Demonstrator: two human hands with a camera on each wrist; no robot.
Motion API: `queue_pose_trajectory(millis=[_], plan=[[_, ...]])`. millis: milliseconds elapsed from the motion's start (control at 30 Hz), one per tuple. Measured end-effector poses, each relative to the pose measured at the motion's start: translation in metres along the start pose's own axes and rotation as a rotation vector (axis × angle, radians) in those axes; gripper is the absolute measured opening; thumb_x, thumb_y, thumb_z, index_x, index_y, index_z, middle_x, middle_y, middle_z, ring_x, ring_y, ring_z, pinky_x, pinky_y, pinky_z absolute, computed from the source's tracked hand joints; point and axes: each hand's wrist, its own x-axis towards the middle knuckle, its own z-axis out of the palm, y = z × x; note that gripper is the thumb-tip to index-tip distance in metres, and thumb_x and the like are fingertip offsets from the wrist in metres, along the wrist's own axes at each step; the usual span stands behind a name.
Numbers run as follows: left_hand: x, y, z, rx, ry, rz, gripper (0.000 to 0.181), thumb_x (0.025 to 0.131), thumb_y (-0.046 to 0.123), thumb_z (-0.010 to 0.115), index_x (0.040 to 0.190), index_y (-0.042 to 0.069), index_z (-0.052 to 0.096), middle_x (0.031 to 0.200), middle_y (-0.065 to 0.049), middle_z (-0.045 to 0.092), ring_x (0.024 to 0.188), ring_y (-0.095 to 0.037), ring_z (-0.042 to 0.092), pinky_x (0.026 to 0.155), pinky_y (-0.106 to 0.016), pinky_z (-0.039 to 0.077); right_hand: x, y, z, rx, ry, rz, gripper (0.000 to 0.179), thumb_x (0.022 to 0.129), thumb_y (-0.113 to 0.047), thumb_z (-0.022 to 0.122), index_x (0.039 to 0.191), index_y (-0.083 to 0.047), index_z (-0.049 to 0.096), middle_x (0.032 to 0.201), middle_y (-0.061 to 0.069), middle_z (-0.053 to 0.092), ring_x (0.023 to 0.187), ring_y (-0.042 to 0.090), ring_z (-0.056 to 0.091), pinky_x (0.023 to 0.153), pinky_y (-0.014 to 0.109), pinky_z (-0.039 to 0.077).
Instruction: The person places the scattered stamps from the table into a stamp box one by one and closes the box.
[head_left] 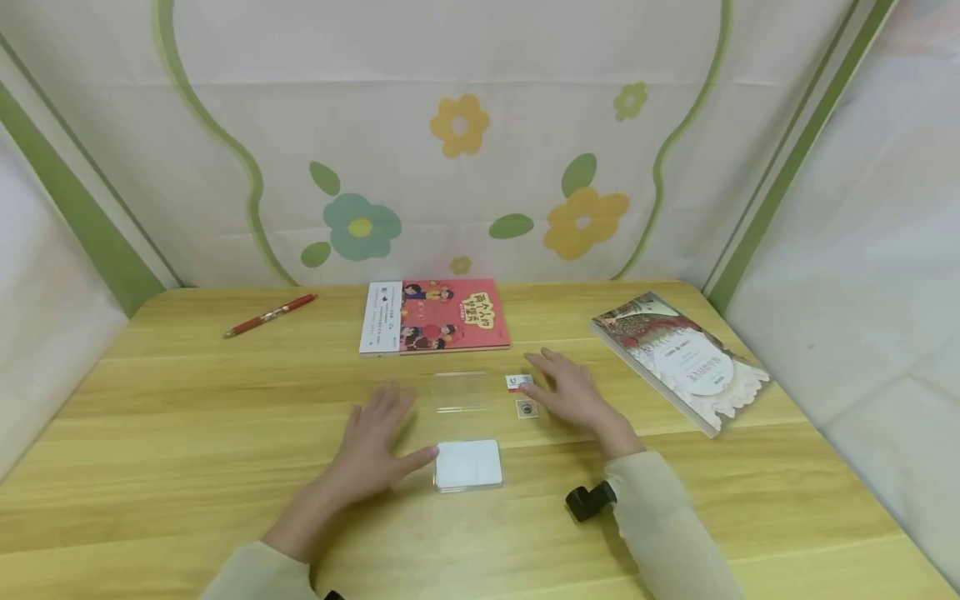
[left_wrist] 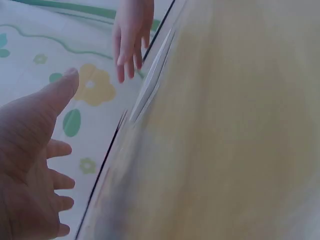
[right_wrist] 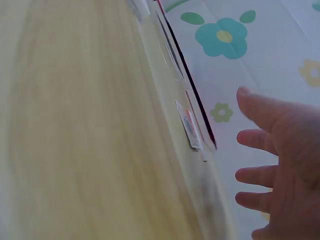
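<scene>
While left grip (head_left: pixel 375 446) and right grip (head_left: pixel 573 400) stand wide, white card (head_left: pixel 469 464) (in clear case (head_left: pixel 472 489)) lies by left thumb (head_left: pixel 417 460).

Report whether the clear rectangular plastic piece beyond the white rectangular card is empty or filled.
Empty: in the head view, the yellowish wooden table shows through the clear rectangular plastic piece, with nothing on it.

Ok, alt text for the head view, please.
A person's left hand and right hand, neither gripping anything, flank a white rectangle in a clear case, a clear flat piece and two small printed pieces on a wooden table. Beyond lie a red pen and a pink-and-white book, with a second book at right.
</scene>
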Motion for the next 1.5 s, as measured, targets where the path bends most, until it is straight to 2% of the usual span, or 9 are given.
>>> queue_pose_trajectory(millis=[133, 267, 333, 433, 633, 733, 867, 1200, 1500], plan=[[-0.003, -0.002, 0.013, -0.144, -0.043, 0.034, 0.083, 0.069, 0.052, 0.063, 0.133, 0.009, 0.032, 0.137, -0.017, 0.023, 0.126, -0.033, 0.013, 0.098, -0.052, 0.001, 0.004, 0.013, 0.009, 0.203, 0.041, 0.036, 0.048, 0.083, -0.030, 0.056, 0.124, -0.008, 0.046, 0.132, 0.019, 0.032, 0.122, 0.034, 0.024, 0.096, 0.055, 0.005], [-0.005, -0.006, 0.024, -0.175, -0.047, 0.057, 0.086, 0.066, 0.053, 0.065, 0.134, 0.012, 0.032, 0.137, -0.013, 0.027, 0.126, -0.029, 0.015, 0.099, -0.049, -0.001, 0.006, 0.025, 0.020, 0.296, 0.090, 0.056, 0.040, 0.081, -0.024, 0.060, 0.117, -0.006, 0.054, 0.131, 0.015, 0.036, 0.122, 0.030, 0.025, 0.098, 0.051, -0.002], [-0.005, -0.007, 0.026, -0.177, -0.035, 0.059, 0.086, 0.065, 0.055, 0.065, 0.133, 0.013, 0.034, 0.136, -0.012, 0.028, 0.126, -0.027, 0.016, 0.099, -0.047, -0.002, 0.007, 0.028, 0.023, 0.291, 0.119, 0.044, 0.037, 0.080, -0.022, 0.062, 0.113, -0.007, 0.056, 0.130, 0.015, 0.038, 0.122, 0.030, 0.026, 0.097, 0.052, -0.004], [-0.007, -0.008, 0.027, -0.158, -0.035, 0.066, 0.085, 0.063, 0.056, 0.065, 0.131, 0.014, 0.038, 0.135, -0.012, 0.030, 0.126, -0.027, 0.016, 0.100, -0.046, -0.001, 0.009, 0.029, 0.027, 0.243, 0.150, 0.009, 0.033, 0.079, -0.021, 0.062, 0.110, -0.008, 0.059, 0.128, 0.015, 0.040, 0.120, 0.031, 0.029, 0.097, 0.053, -0.003], [-0.009, -0.008, 0.026, 0.006, -0.088, 0.095, 0.083, 0.060, 0.064, 0.061, 0.126, 0.017, 0.045, 0.136, -0.013, 0.028, 0.127, -0.028, 0.013, 0.099, -0.048, 0.002, 0.011, 0.028, 0.029, 0.167, 0.174, -0.020, 0.028, 0.078, -0.018, 0.064, 0.105, -0.010, 0.063, 0.126, 0.015, 0.042, 0.117, 0.032, 0.032, 0.096, 0.051, 0.008], [-0.009, -0.008, 0.026, 0.042, -0.107, 0.095, 0.080, 0.061, 0.065, 0.060, 0.125, 0.018, 0.047, 0.137, -0.013, 0.026, 0.127, -0.028, 0.011, 0.099, -0.048, 0.001, 0.012, 0.027, 0.028, 0.172, 0.184, -0.014, 0.026, 0.077, -0.016, 0.065, 0.102, -0.010, 0.064, 0.125, 0.015, 0.043, 0.116, 0.033, 0.033, 0.095, 0.050, 0.009], [-0.009, -0.006, 0.025, 0.051, -0.118, 0.091, 0.075, 0.062, 0.064, 0.059, 0.122, 0.019, 0.050, 0.137, -0.013, 0.025, 0.127, -0.028, 0.010, 0.099, -0.048, 0.001, 0.013, 0.025, 0.028, 0.166, 0.190, -0.004, 0.024, 0.076, -0.015, 0.065, 0.100, -0.010, 0.064, 0.125, 0.016, 0.043, 0.115, 0.033, 0.034, 0.096, 0.051, 0.009], [-0.010, -0.009, 0.026, 0.056, -0.111, 0.110, 0.071, 0.065, 0.063, 0.058, 0.121, 0.021, 0.051, 0.137, -0.013, 0.025, 0.127, -0.029, 0.010, 0.099, -0.049, 0.001, 0.012, 0.018, 0.029, 0.149, 0.160, 0.022, 0.019, 0.078, -0.011, 0.062, 0.096, -0.008, 0.061, 0.125, 0.017, 0.042, 0.117, 0.034, 0.030, 0.095, 0.056, -0.003], [-0.010, -0.008, 0.027, 0.056, -0.109, 0.103, 0.070, 0.065, 0.062, 0.060, 0.121, 0.022, 0.051, 0.138, -0.012, 0.025, 0.127, -0.028, 0.010, 0.099, -0.048, 0.001, 0.012, 0.020, 0.033, 0.130, 0.215, 0.008, 0.011, 0.077, -0.006, 0.062, 0.088, -0.008, 0.062, 0.110, 0.009, 0.053, 0.108, 0.027, 0.041, 0.095, 0.049, 0.013]])
